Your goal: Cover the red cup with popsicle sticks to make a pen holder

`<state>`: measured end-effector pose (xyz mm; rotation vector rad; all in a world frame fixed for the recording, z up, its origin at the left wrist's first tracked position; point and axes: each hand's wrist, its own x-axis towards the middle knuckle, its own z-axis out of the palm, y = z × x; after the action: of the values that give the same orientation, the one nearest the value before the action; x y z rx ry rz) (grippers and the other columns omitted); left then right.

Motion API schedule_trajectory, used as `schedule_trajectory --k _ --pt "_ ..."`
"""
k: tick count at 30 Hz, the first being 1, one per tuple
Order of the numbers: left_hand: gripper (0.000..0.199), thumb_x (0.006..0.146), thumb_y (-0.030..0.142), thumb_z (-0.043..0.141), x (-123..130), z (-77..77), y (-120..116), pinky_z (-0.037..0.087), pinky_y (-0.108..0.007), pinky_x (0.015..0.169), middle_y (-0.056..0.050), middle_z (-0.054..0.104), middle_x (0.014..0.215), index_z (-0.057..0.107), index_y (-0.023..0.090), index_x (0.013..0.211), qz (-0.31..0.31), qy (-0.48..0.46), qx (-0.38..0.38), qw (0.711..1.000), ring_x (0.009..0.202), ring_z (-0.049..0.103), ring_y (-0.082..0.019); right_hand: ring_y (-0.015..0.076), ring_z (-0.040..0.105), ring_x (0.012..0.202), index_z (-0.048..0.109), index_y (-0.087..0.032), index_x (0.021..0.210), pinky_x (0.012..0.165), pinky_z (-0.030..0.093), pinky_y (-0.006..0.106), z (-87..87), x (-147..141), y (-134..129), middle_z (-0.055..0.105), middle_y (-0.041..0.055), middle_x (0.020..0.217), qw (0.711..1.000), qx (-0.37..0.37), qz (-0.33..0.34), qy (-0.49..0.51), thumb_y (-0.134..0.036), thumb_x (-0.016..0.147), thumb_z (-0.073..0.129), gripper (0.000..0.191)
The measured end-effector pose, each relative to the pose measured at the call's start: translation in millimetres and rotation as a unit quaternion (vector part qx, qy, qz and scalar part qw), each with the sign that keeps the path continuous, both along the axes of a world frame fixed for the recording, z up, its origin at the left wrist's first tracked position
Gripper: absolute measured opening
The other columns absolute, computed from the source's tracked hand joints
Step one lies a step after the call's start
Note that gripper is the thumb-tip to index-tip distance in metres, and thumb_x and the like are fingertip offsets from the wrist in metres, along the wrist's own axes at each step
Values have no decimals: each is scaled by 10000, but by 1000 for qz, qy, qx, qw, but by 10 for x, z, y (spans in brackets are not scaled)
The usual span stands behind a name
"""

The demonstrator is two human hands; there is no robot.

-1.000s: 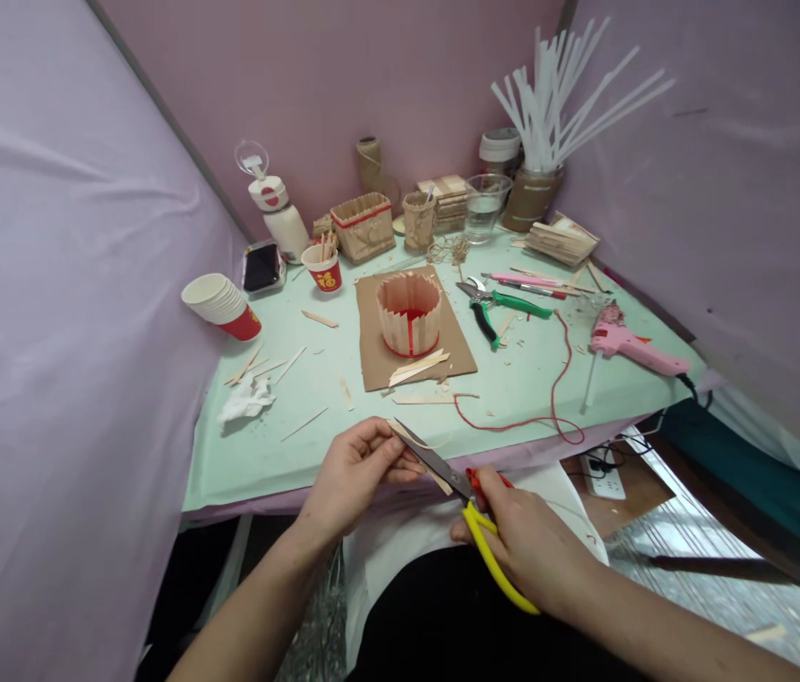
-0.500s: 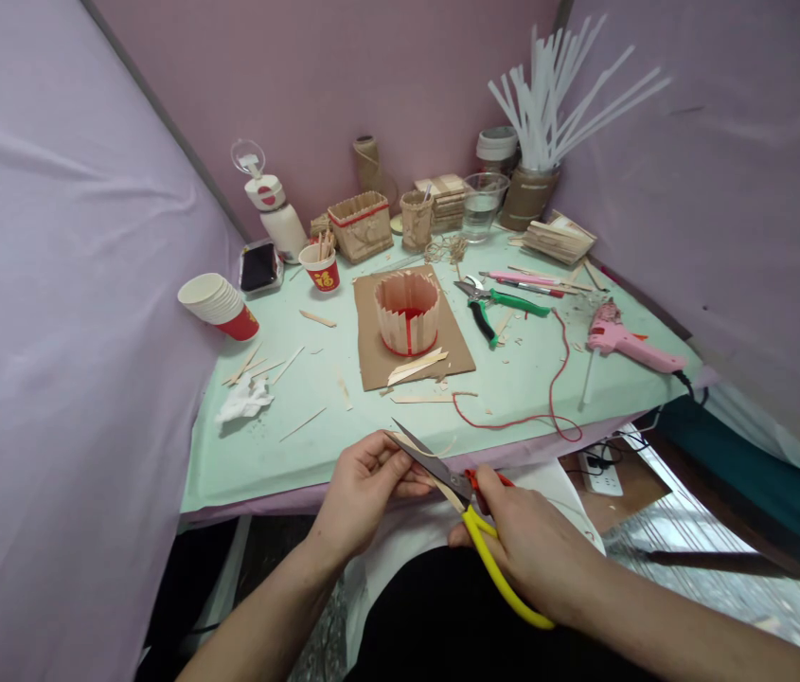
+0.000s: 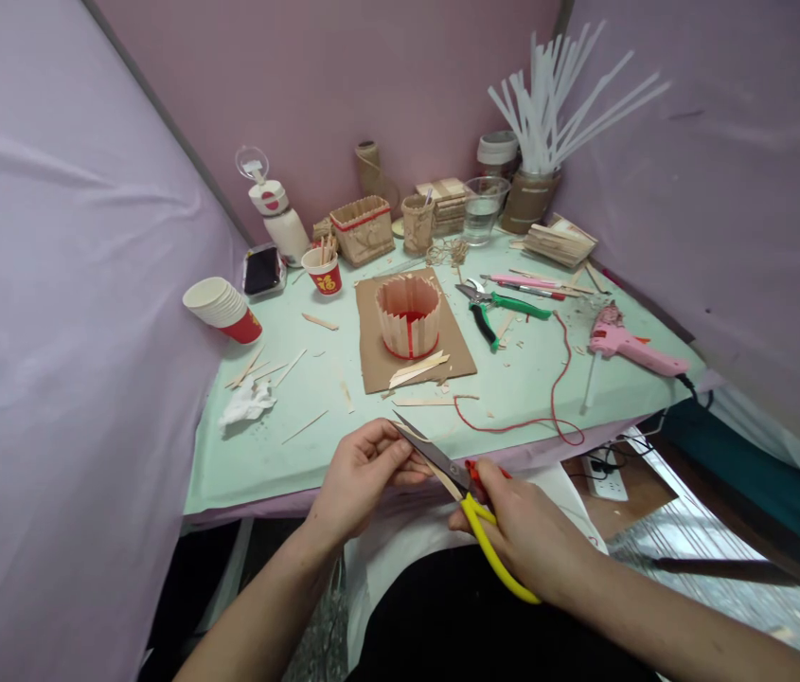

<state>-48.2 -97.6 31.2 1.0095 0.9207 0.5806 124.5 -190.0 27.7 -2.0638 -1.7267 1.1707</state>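
Note:
Over the near edge of the table, my right hand (image 3: 524,526) is closed around the handles of a pair of scissors (image 3: 451,471), one yellow and one red. Their dark blades point up and left, lying along a thin wooden strip (image 3: 446,480). My left hand (image 3: 375,464) pinches that strip near the blade tips; its far end is partly hidden by fingers and blades. Beyond my hands, a round cup of upright wooden slats with jagged tops and a red base (image 3: 408,322) stands on a brown cardboard sheet (image 3: 378,374). Several cut strips (image 3: 419,367) lie before it.
Green-handled pliers (image 3: 506,303), a pink glue gun (image 3: 633,350) and red cord (image 3: 506,428) lie to the right. Stacked paper cups (image 3: 222,308) and crumpled tissue (image 3: 249,403) are on the left. A basket (image 3: 363,232), a water cup (image 3: 483,213) and white sticks (image 3: 548,104) stand behind.
The yellow handle has moved up slightly toward the red one, and the blades have shifted a little along the strip. Both hands stay nearly in place; the view has tilted slightly.

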Motion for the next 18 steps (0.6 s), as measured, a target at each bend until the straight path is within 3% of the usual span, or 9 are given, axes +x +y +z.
schedule_trajectory --k 6,18 --pt "270 762 396 680 94 2 -28 564 -255 677 -44 712 787 629 146 850 -31 -10 13 999 703 688 -152 271 629 807 448 -192 960 608 331 284 74 46 -27 664 93 890 999 -14 -2 -39 -462 819 554 323" --pt "236 785 378 661 162 -2 -44 562 -239 686 -41 709 769 626 147 811 -34 -12 16 999 724 683 -144 217 633 759 433 -217 859 640 376 275 -88 99 -61 682 53 814 999 21 -22 21 -356 857 526 167"
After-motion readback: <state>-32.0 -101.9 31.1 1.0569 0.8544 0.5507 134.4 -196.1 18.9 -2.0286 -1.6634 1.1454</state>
